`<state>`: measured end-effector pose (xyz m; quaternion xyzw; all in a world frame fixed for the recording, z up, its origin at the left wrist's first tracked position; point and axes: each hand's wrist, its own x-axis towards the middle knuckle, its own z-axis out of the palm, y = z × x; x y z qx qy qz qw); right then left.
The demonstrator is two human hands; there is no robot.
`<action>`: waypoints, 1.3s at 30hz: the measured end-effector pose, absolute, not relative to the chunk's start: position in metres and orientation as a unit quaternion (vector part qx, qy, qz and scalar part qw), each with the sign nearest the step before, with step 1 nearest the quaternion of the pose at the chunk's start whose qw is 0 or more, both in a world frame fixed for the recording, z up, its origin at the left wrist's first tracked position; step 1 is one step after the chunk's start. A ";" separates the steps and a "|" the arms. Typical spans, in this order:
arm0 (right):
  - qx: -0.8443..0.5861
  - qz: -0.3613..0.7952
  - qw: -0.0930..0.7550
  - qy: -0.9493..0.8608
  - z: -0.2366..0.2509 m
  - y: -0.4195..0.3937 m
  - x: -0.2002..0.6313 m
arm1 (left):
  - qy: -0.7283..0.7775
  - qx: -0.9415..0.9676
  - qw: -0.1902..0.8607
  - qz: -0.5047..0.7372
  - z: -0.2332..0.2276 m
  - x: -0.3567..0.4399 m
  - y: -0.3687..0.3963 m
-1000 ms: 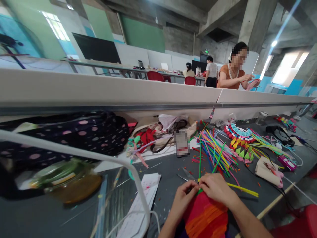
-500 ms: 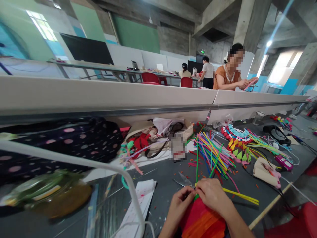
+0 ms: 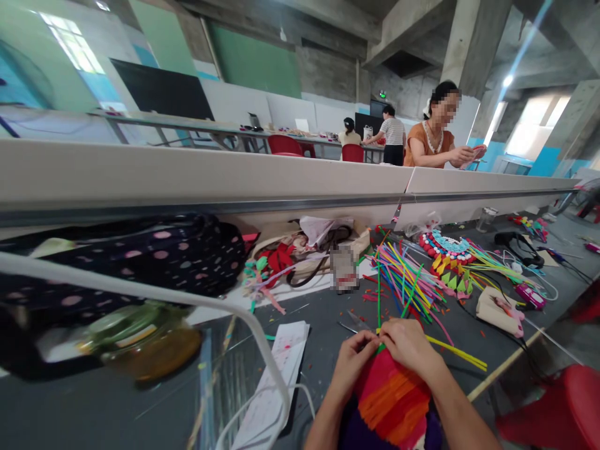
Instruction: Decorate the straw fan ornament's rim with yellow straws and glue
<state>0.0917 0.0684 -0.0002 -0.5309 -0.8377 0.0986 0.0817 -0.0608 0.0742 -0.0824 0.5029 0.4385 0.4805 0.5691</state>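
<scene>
My left hand and my right hand pinch the top edge of a craft piece made of red, orange and purple strips, close to me at the bottom of the view. A green stick rises from between my fingers. A yellow stick runs out to the right from under my right hand. Just beyond my hands lie scissors and a fan of several coloured sticks on the dark table.
A dotted dark bag, a glass jar and a white wire frame fill the left. A canvas bag, a beaded collar, cables and a pink device lie right. A person works behind the white divider. A red chair stands bottom right.
My hands stay pinched on the strip piece with only small finger shifts. The view has swung slightly, showing more of the purple strips below.
</scene>
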 end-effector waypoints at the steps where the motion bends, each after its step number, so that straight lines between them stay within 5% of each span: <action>1: -0.530 0.099 0.082 -0.838 0.001 0.068 0.092 | 0.435 0.505 0.570 0.481 -0.083 -0.061 0.074; 39: -0.528 0.091 0.099 -0.839 -0.008 0.071 0.094 | 0.416 0.542 0.553 0.476 -0.090 -0.063 0.077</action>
